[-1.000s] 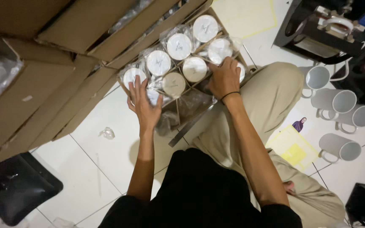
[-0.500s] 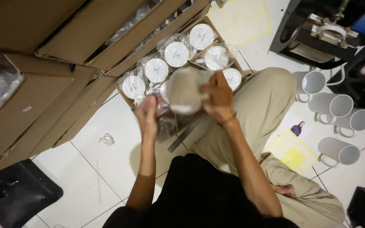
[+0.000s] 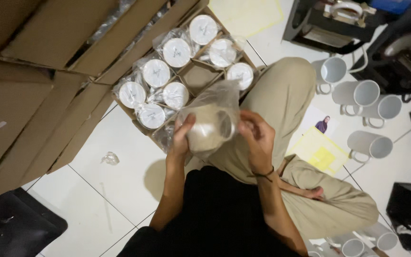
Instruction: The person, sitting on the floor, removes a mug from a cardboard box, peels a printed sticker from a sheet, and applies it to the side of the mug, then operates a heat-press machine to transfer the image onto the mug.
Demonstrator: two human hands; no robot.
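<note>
I hold a white mug wrapped in a clear plastic bag (image 3: 210, 121) over my lap. My left hand (image 3: 182, 135) grips the wrapped mug from the left side. My right hand (image 3: 258, 135) pinches the loose end of the bag at the mug's right. Just beyond stands an open cardboard box (image 3: 193, 76) with dividers, holding several more bagged white mugs (image 3: 155, 74). One cell near the box's middle is bare.
Several unwrapped white mugs (image 3: 357, 93) stand on the tile floor at the right, beside a black machine (image 3: 338, 24). Yellow paper sheets (image 3: 317, 152) lie by my knee. Large cardboard flaps (image 3: 39, 81) fill the left. A black bag (image 3: 10, 223) sits bottom left.
Both hands reached into the box a second ago. They lifted one bagged mug out and brought it toward my lap, leaving a cell bare.
</note>
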